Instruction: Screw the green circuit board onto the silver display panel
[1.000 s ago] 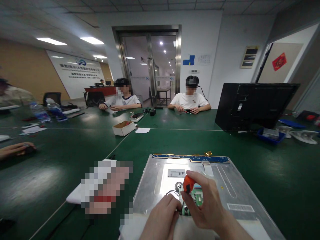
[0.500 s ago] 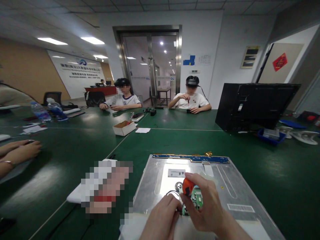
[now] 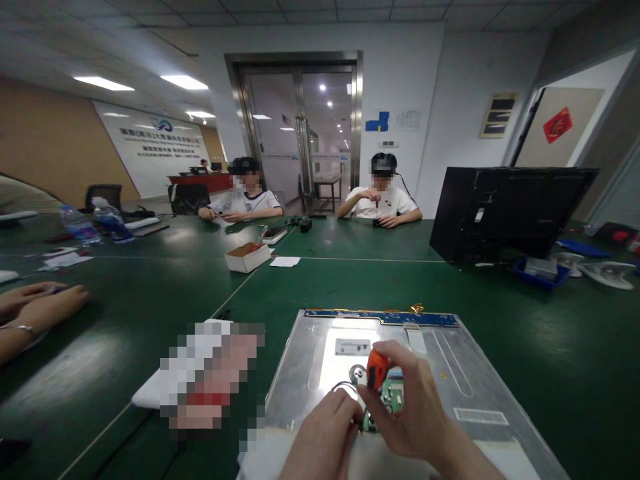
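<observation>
A metal display panel [image 3: 480, 373] lies on the green table in front of me, with a blue circuit strip [image 3: 350, 316] along its far edge. My right hand [image 3: 413, 400] grips the orange and black handle of a screwdriver [image 3: 377, 369] between thumb and fingers, above a green circuit board [image 3: 394, 395]. The tool's tip is hidden. My left hand [image 3: 325, 427] rests at the board's left side with its fingers pressed together by a dark cable [image 3: 344, 384]; what they hold, if anything, is hidden.
Left of the panel lies a white object [image 3: 150, 390], partly blurred out. Farther off are an open white box [image 3: 247, 259], a black monitor [image 3: 510, 213] and a blue tray [image 3: 540, 275]. Two people sit across the table; another person's hands [image 3: 50, 310] are at the left.
The orange handle has turned slightly and stands more upright in my right hand, whose fingers shifted a little. My left hand has stayed in place. The other person's hands at the left moved slightly.
</observation>
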`<state>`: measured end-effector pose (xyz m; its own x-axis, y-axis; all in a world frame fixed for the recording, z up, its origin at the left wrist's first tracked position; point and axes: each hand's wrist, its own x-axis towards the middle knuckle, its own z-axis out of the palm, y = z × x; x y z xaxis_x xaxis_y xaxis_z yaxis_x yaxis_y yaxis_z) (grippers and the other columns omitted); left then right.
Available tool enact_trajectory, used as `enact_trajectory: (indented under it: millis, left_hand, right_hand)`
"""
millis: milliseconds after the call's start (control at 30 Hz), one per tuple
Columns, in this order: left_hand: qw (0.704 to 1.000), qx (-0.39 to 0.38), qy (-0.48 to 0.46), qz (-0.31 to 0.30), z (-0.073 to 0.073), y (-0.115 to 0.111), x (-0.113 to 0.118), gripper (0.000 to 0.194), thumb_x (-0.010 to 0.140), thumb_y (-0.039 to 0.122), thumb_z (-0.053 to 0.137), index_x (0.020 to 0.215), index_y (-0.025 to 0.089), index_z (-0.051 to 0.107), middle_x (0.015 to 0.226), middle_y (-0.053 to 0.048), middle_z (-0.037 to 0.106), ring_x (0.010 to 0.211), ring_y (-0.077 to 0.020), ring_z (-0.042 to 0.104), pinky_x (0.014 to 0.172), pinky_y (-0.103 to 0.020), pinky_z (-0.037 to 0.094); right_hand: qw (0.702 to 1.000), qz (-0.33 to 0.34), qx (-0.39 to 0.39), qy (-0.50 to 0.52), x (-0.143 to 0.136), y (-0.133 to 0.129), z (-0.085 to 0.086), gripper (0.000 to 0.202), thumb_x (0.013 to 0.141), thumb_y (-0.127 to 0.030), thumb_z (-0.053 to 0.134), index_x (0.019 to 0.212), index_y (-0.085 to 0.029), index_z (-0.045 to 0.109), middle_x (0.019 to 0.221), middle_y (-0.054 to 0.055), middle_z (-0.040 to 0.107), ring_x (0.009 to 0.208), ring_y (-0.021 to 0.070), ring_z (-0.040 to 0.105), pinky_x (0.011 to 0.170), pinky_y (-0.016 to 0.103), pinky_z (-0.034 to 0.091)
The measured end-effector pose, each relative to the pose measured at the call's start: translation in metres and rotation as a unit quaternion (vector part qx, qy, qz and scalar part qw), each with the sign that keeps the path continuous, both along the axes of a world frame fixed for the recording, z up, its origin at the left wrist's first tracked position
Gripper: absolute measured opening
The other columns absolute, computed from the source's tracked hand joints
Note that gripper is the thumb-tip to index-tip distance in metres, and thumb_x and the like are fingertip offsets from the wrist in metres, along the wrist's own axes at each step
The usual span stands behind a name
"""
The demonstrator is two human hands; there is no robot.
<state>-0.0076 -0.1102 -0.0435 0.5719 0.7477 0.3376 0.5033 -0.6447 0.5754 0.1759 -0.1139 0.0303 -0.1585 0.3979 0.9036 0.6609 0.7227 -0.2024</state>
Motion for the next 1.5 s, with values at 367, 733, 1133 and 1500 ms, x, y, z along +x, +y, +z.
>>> enact_trajectory:
  millis: [367, 733, 1133, 1500]
  left_hand:
    - [1.000, -0.022, -0.017, -0.004, 0.011, -0.003, -0.001, 0.018, 0.092, 0.016, 0.048, 0.100, 0.023, 0.063, 0.100, -0.009, 0.065, 0.096, -0.0254, 0.065, 0.086, -0.032, 0.053]
    - [0.999, -0.043, -0.019, 0.022, 0.011, -0.005, -0.003, 0.021, 0.096, 0.028, 0.049, 0.110, 0.026, 0.066, 0.101, -0.010, 0.068, 0.095, -0.0283, 0.066, 0.084, -0.036, 0.056]
    - [0.999, -0.042, -0.015, 0.019, 0.017, -0.007, -0.001, 0.034, 0.097, 0.030, 0.050, 0.129, 0.029, 0.060, 0.117, -0.012, 0.067, 0.112, -0.0324, 0.064, 0.096, -0.042, 0.054]
    - [0.999, -0.030, 0.019, -0.012, 0.020, -0.006, 0.001, 0.021, 0.095, 0.011, 0.041, 0.100, 0.021, 0.059, 0.104, -0.011, 0.066, 0.094, -0.0260, 0.064, 0.077, -0.033, 0.051]
  right_hand:
    - [1.000, -0.011, -0.007, 0.008, -0.001, 0.000, -0.004, 0.036, 0.096, -0.024, 0.047, 0.132, -0.018, 0.044, 0.093, 0.009, 0.071, 0.068, 0.0202, 0.068, 0.059, 0.033, 0.054]
    - [0.994, 0.100, -0.047, 0.004, 0.001, 0.002, 0.006, 0.045, 0.092, -0.015, 0.047, 0.137, -0.018, 0.045, 0.088, 0.006, 0.067, 0.072, 0.0196, 0.065, 0.060, 0.031, 0.054]
    - [0.998, 0.055, -0.028, 0.014, -0.003, 0.003, 0.003, 0.038, 0.094, -0.017, 0.049, 0.132, -0.021, 0.045, 0.081, 0.002, 0.066, 0.063, 0.0180, 0.063, 0.053, 0.030, 0.051]
    - [0.992, 0.111, -0.064, 0.012, 0.002, -0.002, 0.008, 0.054, 0.089, -0.010, 0.043, 0.142, -0.020, 0.037, 0.086, 0.004, 0.068, 0.072, 0.0211, 0.067, 0.057, 0.031, 0.053]
